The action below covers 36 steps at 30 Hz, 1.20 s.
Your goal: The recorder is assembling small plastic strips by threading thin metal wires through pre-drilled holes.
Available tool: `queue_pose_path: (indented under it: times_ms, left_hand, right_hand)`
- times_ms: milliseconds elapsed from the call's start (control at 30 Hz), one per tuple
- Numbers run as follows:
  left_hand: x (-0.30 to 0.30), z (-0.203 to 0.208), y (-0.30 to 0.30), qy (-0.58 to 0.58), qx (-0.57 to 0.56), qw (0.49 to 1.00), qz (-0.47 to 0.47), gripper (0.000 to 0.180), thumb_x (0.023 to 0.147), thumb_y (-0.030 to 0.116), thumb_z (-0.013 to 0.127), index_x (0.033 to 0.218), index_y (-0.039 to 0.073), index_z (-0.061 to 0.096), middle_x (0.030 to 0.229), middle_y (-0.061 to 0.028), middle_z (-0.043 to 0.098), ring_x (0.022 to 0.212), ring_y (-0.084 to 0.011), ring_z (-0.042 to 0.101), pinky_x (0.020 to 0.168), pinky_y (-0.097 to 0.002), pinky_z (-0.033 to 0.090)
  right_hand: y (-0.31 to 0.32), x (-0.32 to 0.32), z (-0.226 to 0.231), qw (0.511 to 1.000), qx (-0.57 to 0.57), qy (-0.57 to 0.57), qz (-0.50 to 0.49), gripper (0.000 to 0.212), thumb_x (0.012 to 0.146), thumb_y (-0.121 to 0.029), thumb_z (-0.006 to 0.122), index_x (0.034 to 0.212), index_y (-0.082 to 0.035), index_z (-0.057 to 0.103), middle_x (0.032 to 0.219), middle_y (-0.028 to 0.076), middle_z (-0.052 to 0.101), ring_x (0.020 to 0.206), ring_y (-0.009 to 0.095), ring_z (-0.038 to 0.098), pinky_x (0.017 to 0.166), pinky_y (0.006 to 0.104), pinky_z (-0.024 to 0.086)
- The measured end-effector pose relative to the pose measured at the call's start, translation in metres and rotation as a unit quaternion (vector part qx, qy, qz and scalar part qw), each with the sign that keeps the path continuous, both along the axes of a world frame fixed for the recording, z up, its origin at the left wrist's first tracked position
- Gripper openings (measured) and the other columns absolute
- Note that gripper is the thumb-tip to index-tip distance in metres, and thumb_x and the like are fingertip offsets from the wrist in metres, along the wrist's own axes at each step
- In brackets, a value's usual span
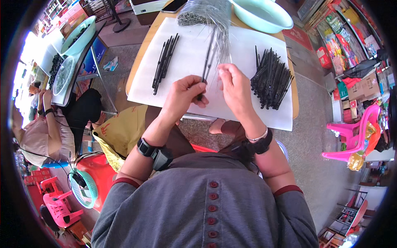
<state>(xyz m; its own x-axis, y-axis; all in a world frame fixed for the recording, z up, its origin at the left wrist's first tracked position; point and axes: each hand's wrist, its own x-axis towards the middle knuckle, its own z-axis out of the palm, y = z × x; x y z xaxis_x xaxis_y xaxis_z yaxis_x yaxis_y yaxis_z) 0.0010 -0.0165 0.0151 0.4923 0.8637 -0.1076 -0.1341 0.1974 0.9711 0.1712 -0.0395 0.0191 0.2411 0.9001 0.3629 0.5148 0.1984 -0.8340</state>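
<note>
my L hand (pixel 184 96): pinching thin dk stems (pixel 208 56), pointing away fr me | my R hand (pixel 236 87): fingers bent, just beside, can't tell if gripping | wht sheet (pixel 191 51) on table (pixel 295 103): blk rods (pixel 166 63) L, blk pile (pixel 271 79) R, wire bdl (pixel 202 15) + pale grn bowl (pixel 248 21) far side | co-worker (pixel 46 138) far L

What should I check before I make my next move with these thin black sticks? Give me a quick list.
1. Left hand has the held sticks: ok, pinched between thumb and fingers.
2. Right hand has a grip on something: cannot tell; its fingertips are near the held sticks.
3. Right pile separate from left row: ok, bare white sheet shows between them.
4. Loose strands well clear of the right hand: not ok, they fan from the bundle close to it.
5. Basin clear of the right pile: ok, a gap separates them.
</note>
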Motion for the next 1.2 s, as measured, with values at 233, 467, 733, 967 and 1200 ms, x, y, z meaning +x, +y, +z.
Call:
queue_pose_path:
  times_ms: [233,467,733,967,1200]
  left_hand:
    - [0.008,-0.005,0.01,-0.005,-0.01,0.996,0.088,0.018,0.087,0.005,0.06,0.101,-0.006,0.057,0.087,-0.0084,0.06,0.073,-0.0167,0.066,0.061,-0.024,0.055]
    - [0.003,-0.005,0.01,0.017,-0.005,0.998,0.056,0.019,0.086,0.003,0.061,0.102,-0.005,0.057,0.086,-0.0073,0.06,0.074,-0.0167,0.066,0.063,-0.0244,0.056]
    - [-0.002,-0.003,0.01,0.006,-0.003,1.0,0.027,0.018,0.089,0.005,0.059,0.104,-0.005,0.055,0.083,-0.0077,0.061,0.073,-0.0155,0.066,0.063,-0.0252,0.055]
    - [-0.003,-0.006,0.01,-0.017,0.004,0.999,0.038,0.018,0.091,0.007,0.057,0.105,-0.005,0.054,0.084,-0.0076,0.061,0.074,-0.0151,0.065,0.065,-0.0251,0.055]
    - [-0.005,-0.01,0.01,-0.038,0.002,0.999,0.029,0.018,0.091,0.005,0.057,0.106,-0.005,0.054,0.084,-0.0076,0.061,0.076,-0.0152,0.065,0.067,-0.0254,0.055]
  right_hand:
    - [0.011,0.009,-0.012,0.895,-0.1,-0.414,-0.132,0.018,0.081,-0.006,0.058,0.093,0.006,0.051,0.084,0.019,0.058,0.069,0.035,0.063,0.059,0.0398,0.053]
    - [-0.007,0.01,-0.011,0.973,-0.082,-0.216,-0.023,0.021,0.079,-0.003,0.056,0.099,0.003,0.051,0.069,0.013,0.062,0.06,0.021,0.064,0.05,0.0329,0.049]
    - [-0.04,0.029,0.015,0.936,-0.226,0.246,0.112,0.015,0.084,-0.004,0.054,0.097,0.002,0.06,0.073,0.002,0.058,0.057,0.007,0.054,0.052,0.0221,0.046]
    - [-0.04,0.032,0.016,0.912,-0.133,0.372,0.108,0.015,0.086,0.0,0.053,0.097,0.003,0.062,0.085,0.006,0.062,0.07,0.011,0.062,0.06,0.0244,0.052]
    - [-0.037,0.028,0.021,0.983,0.014,0.183,-0.004,0.011,0.089,0.003,0.054,0.096,0.003,0.062,0.089,0.007,0.061,0.074,0.011,0.063,0.062,0.0242,0.053]
